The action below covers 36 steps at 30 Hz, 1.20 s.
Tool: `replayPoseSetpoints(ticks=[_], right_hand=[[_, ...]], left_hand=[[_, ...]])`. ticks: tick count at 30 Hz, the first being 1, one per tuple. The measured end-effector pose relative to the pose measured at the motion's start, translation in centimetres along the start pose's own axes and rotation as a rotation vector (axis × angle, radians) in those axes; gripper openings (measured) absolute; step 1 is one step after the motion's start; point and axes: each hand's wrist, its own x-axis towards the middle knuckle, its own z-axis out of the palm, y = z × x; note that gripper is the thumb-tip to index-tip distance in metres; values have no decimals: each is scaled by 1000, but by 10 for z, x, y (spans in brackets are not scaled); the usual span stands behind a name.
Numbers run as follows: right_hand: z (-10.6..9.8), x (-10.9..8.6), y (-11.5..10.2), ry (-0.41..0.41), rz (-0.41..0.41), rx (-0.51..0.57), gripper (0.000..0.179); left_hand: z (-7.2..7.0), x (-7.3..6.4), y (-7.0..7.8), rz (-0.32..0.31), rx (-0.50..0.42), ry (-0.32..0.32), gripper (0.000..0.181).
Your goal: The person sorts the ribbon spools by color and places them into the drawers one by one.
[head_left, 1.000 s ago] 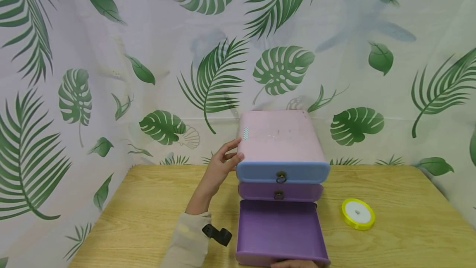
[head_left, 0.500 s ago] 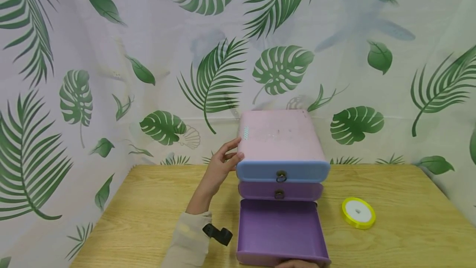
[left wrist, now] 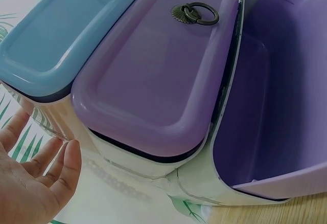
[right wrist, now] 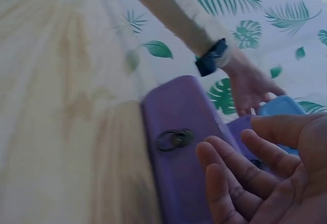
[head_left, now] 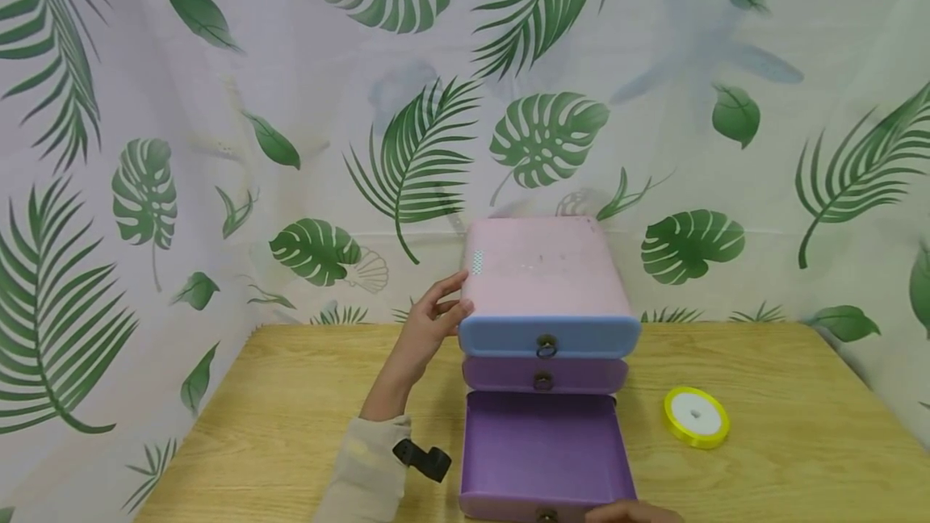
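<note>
A small drawer cabinet (head_left: 545, 269) with a pink top stands on the table. Its blue top drawer (head_left: 501, 337) and purple middle drawer (head_left: 497, 376) are closed. The purple bottom drawer (head_left: 541, 450) is pulled far out, and nothing shows inside it. My left hand (head_left: 423, 331) rests its fingertips and thumb against the cabinet's left side. My right hand (right wrist: 260, 178) is at the front right corner of the bottom drawer, fingers loosely bent with nothing in them. In the right wrist view the drawer's ring pull (right wrist: 176, 139) hangs free, apart from the fingers.
A yellow-rimmed ribbon spool (head_left: 696, 418) with a white face lies on the wooden table (head_left: 305, 394), right of the cabinet. A leaf-printed cloth (head_left: 429, 39) hangs behind and to the left. A black camera band (head_left: 423, 458) sits at the left sleeve.
My right hand has let go of the bottom drawer's front and shifted right, uncovering the ring pull. My left hand stays against the cabinet, and the drawer holds its place.
</note>
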Motion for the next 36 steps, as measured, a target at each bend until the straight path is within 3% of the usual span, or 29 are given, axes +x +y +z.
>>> replayPoseSetpoints(ticks=[2, 4, 9, 12, 16, 20, 25, 30, 36], right_hand=[[-5, -5, -9, -23, -9, -15, 47], [-8, -9, -17, 41, 31, -29, 42], [-12, -19, -37, 344, 225, -161, 32], [-17, -23, -50, 497, 303, -349, 47], [-25, -27, -65, 680, 409, -598, 52], [-38, -30, -73, 813, 429, -779, 49], [-56, -33, -71, 871, 376, -969, 49], [-69, -34, -71, 848, 426, -1002, 62], [-81, -33, -66, 814, 405, -1061, 62]], left_hand=[[0, -1, 0, 0, -1, 2, 54], [0, -1, 0, 5, 2, 3, 54], [0, -1, -1, -2, -4, 2, 53], [0, -1, -2, -7, -7, 1, 52], [-1, 0, -3, -3, -7, -1, 52], [-1, 0, -2, -2, -3, -3, 52], [-1, 0, -1, 0, 1, -10, 52], [0, 0, -1, 5, 5, -4, 53], [0, 1, -1, 7, 11, 3, 53]])
